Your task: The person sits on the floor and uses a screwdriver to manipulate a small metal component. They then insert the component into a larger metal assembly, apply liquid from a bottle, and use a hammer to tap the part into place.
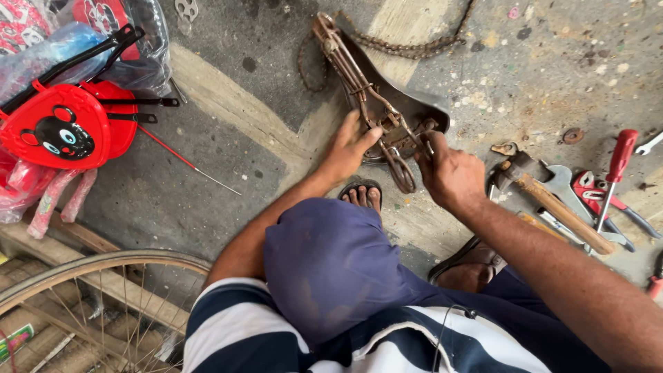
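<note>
- Down on the concrete floor (207,179), upturned bicycle saddle (414,114), black shell underneath, rusty rails (359,86) and springs facing up.
- Left hand (345,148) laid on the saddle's near side, thumb hooked against a rail, fingers loosely spread and pressing, not closed round anything.
- Right hand (452,173) clenched at the saddle's rear end, just beside a rusty coil spring (402,173); grasping something small there, cannot tell what.
- Sandalled foot (361,195) just below the saddle, between both forearms; blue-clad knee (331,262) in front.
- Rusty chain (407,48) curled behind the saddle, touching its far edge.
- To the right, near the right wrist: hammer (552,204) with wooden handle, lying across a wrench (563,179); red-handled screwdriver (615,173) and red pliers (597,193) just beyond.
- Far left, well apart: red child seat (59,128) with a bear face, plastic-wrapped goods beside it.
- Bottom left: bicycle wheel (90,266), rim and spokes showing.
</note>
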